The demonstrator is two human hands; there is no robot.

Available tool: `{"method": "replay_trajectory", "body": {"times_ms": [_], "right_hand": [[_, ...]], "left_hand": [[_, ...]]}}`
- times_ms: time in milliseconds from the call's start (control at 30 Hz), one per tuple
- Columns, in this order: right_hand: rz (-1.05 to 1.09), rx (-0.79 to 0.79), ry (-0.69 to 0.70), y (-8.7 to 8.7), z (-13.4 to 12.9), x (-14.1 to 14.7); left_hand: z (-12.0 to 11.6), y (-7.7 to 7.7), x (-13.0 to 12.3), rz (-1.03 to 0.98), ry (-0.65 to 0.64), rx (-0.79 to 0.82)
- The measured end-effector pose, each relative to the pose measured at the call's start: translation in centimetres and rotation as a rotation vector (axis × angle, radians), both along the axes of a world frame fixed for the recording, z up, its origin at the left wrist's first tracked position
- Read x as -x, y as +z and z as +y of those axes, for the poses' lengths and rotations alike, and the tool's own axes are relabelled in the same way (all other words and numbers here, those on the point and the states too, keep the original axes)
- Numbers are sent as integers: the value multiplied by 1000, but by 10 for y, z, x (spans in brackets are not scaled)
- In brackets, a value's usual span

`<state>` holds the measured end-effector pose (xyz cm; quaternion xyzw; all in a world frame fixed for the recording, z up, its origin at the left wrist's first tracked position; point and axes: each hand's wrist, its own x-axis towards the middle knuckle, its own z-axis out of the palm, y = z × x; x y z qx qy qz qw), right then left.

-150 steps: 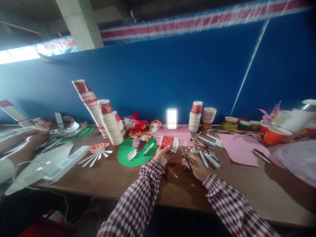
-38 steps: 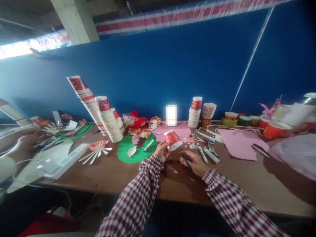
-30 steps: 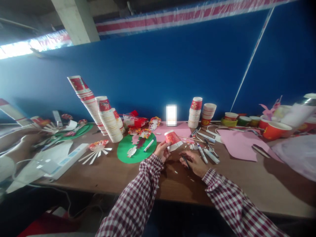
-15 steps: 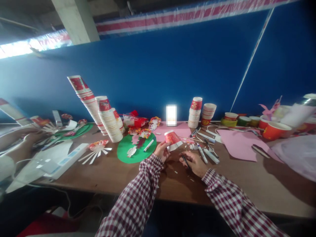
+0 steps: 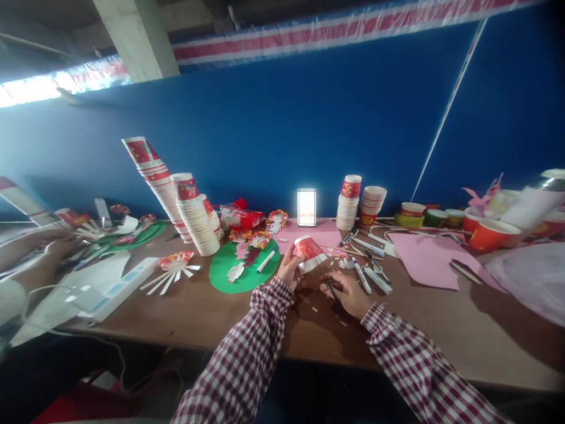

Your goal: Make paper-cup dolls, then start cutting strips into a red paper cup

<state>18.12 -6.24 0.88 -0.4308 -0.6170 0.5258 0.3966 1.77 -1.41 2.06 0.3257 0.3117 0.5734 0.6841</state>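
Observation:
My left hand [image 5: 289, 268] is closed around the left side of a red and white paper cup [image 5: 311, 249], which lies tilted over the table in front of me. In my right hand [image 5: 346, 292], closed fingers grip a slim dark tool [image 5: 330, 287]; its thin tip reaches the cup's lower right edge. My fingers partly cover this tool, so its exact kind is unclear. Left of the cup lies a green paper oval [image 5: 220, 277] bearing paper cutouts and a marker [image 5: 267, 259]. Small white scraps [image 5: 314, 309] lie on the table below the hands.
Tall paper cup stacks [image 5: 196, 227] stand at left, and shorter stacks [image 5: 348, 206] behind at right. Markers [image 5: 362, 275] and pink paper [image 5: 424, 259] lie to the right. A power strip [image 5: 126, 290] and another person's hands [image 5: 57, 250] are at far left.
The cup and both hands stay in nearly the same place; the cup has turned slightly in my left hand. The dark tool's tip remains at the cup's edge.

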Motion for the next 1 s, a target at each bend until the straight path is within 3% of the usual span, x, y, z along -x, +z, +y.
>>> {"method": "replay_trajectory", "body": {"times_ms": [400, 1000], "right_hand": [[-49, -113, -5, -4, 3, -3], [-38, -72, -30, -3, 1, -1]], "left_hand": [[4, -9, 0, 22, -52, -53], [5, -12, 1, 30, -57, -65]]}}
